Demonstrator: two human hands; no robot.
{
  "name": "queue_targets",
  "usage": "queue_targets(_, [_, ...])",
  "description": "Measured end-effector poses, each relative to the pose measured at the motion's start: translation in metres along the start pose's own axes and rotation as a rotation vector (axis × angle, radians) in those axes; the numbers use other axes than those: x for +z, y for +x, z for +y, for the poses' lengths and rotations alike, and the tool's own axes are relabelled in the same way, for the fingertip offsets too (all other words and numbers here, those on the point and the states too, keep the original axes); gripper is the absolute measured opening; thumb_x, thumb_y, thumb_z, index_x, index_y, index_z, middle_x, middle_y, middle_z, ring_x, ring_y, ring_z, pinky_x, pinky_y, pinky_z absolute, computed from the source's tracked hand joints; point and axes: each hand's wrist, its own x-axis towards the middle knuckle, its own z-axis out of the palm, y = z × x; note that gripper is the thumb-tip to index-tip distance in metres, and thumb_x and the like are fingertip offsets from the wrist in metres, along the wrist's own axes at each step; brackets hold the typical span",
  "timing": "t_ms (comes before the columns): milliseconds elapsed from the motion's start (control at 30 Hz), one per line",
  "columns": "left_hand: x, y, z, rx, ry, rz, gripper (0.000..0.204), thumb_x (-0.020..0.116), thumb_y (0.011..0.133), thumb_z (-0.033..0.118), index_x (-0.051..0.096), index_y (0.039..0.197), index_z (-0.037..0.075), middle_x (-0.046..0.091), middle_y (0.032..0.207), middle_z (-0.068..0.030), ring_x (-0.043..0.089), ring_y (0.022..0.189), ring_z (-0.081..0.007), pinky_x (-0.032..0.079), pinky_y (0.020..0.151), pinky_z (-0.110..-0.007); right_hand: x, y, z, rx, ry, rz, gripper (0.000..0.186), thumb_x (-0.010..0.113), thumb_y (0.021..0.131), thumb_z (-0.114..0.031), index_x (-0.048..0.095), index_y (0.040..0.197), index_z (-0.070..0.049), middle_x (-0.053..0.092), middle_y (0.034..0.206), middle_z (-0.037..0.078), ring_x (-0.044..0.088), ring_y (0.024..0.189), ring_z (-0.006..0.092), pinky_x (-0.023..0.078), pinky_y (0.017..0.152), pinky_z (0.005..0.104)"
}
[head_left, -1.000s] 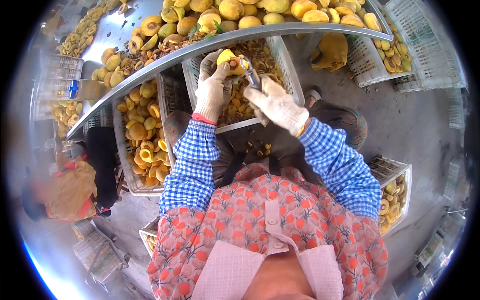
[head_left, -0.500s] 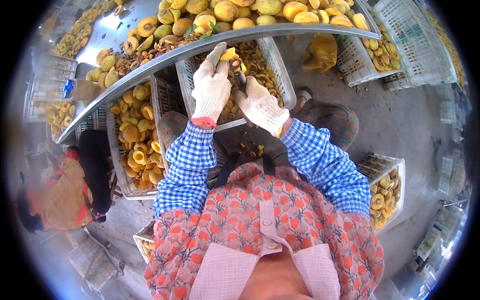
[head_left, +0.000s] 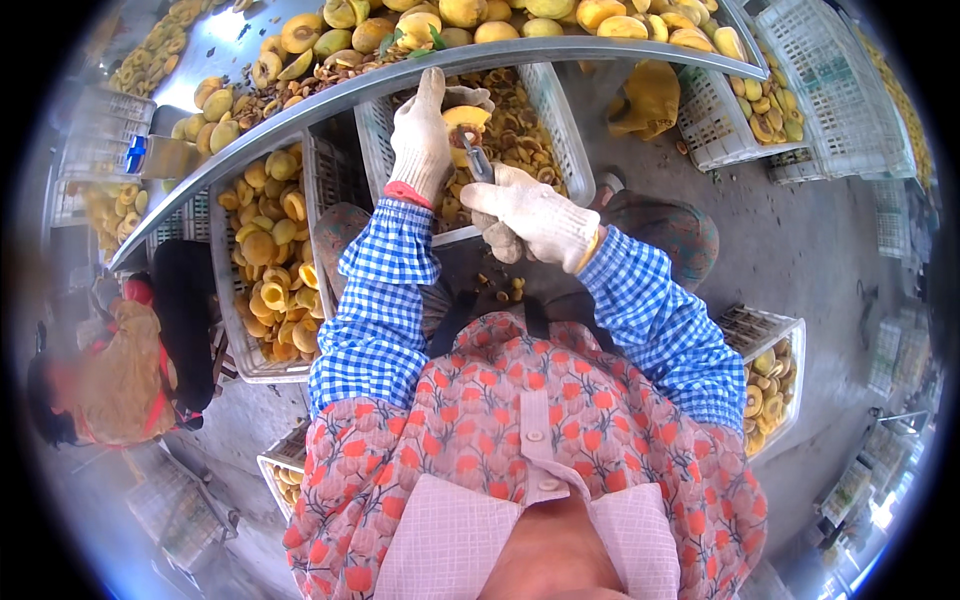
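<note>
My left hand (head_left: 425, 135), in a white knit glove, grips a halved yellow fruit (head_left: 463, 128) with its cut face and dark pit hollow turned toward me. My right hand (head_left: 530, 213), also gloved, is closed around a small metal pitting tool (head_left: 478, 161) whose tip sits at the fruit's pit hollow. Both hands are held above a white plastic crate (head_left: 556, 120) filled with pits and fruit scraps. Blue checked sleeves cover my forearms.
A metal table rim (head_left: 300, 115) curves across the top, piled with whole yellow fruit (head_left: 470, 12). A crate of fruit halves (head_left: 265, 255) stands at left, another crate (head_left: 765, 375) at right, and more crates (head_left: 820, 80) at upper right. A seated person (head_left: 100, 375) is at far left.
Both hands have stayed over the scrap crate. The fruit has been turned so its cut face shows, and the tool tip has come to the pit hollow.
</note>
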Motion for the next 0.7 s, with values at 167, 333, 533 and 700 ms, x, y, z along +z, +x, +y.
queue_targets(167, [0.000, 0.004, 0.003, 0.054, 0.123, -0.055, 0.052, 0.048, 0.102, 0.041, 0.067, 0.096, -0.007, 0.072, 0.086, -0.0168, 0.071, 0.076, -0.0236, 0.055, 0.056, -0.026, 0.004, -0.006, -0.011, 0.104, 0.232, -0.061, 0.016, 0.056, 0.095, -0.017, 0.052, 0.082, -0.009, 0.040, 0.060, -0.006, 0.034, 0.043, 0.0051, 0.026, 0.038, 0.0236])
queue_targets(333, [-0.003, 0.010, -0.005, -0.036, -0.018, -0.084, 0.050, 0.045, 0.104, 0.037, 0.064, 0.100, -0.009, 0.071, 0.085, -0.0183, 0.071, 0.074, -0.0282, 0.058, 0.060, -0.034, -0.006, 0.000, -0.003, 0.141, 0.491, -0.252, 0.012, 0.054, 0.098, -0.015, 0.052, 0.087, -0.009, 0.037, 0.061, -0.009, 0.031, 0.042, 0.0006, 0.024, 0.037, 0.0194])
queue_targets(533, [-0.005, 0.021, -0.023, -0.395, -0.469, -0.135, 0.055, 0.031, 0.105, 0.047, 0.059, 0.102, 0.001, 0.067, 0.089, -0.0187, 0.066, 0.069, -0.0373, 0.058, 0.072, -0.050, -0.013, 0.012, 0.022, -0.182, -0.099, -0.069, 0.018, 0.059, 0.097, -0.023, 0.048, 0.092, -0.009, 0.044, 0.061, -0.006, 0.040, 0.043, 0.0063, 0.032, 0.037, 0.0231])
queue_targets(700, [-0.029, 0.036, -0.036, -0.403, -0.755, 0.104, 0.056, 0.031, 0.104, 0.052, 0.060, 0.110, 0.004, 0.067, 0.099, -0.0154, 0.065, 0.092, -0.0347, 0.052, 0.090, -0.056, -0.024, 0.018, 0.032, -0.371, -0.262, 0.079, 0.026, 0.057, 0.096, -0.024, 0.049, 0.111, -0.005, 0.049, 0.067, 0.000, 0.046, 0.046, 0.0097, 0.039, 0.042, 0.0274])
